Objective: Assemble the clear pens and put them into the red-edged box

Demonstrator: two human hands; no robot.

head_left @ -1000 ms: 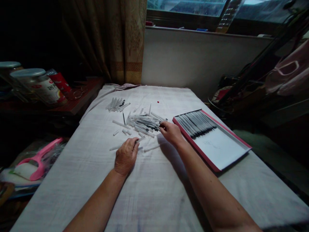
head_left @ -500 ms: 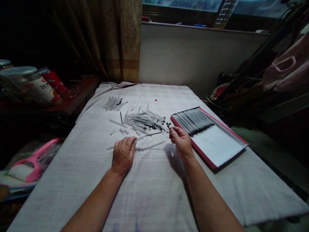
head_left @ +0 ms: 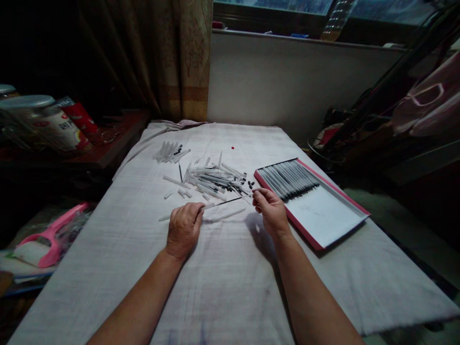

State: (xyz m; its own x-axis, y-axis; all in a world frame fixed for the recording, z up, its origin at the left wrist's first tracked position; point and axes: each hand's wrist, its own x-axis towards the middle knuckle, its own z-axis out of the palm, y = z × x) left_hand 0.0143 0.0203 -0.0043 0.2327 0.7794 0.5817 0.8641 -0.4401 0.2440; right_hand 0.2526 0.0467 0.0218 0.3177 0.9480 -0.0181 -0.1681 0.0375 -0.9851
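My left hand is closed around a clear pen barrel, whose end pokes out past the thumb. A thin ink refill, dark along most of its length, runs from that barrel's mouth towards my right hand. Thumb and forefinger of the right hand pinch the refill's pale end. Just beyond both hands lies a loose pile of pen parts, clear barrels and dark refills mixed. A single clear barrel rests on the cloth between the hands. Small black plugs sit near the right fingertips.
At right, a red-edged shallow box holds a row of black-tipped pens. Clear caps lie left of the pile, with a smaller heap of clear pieces behind. A tiny red piece lies farther back on the white cloth.
Both hands keep their grips and hardly move. The camera view has shifted very slightly.
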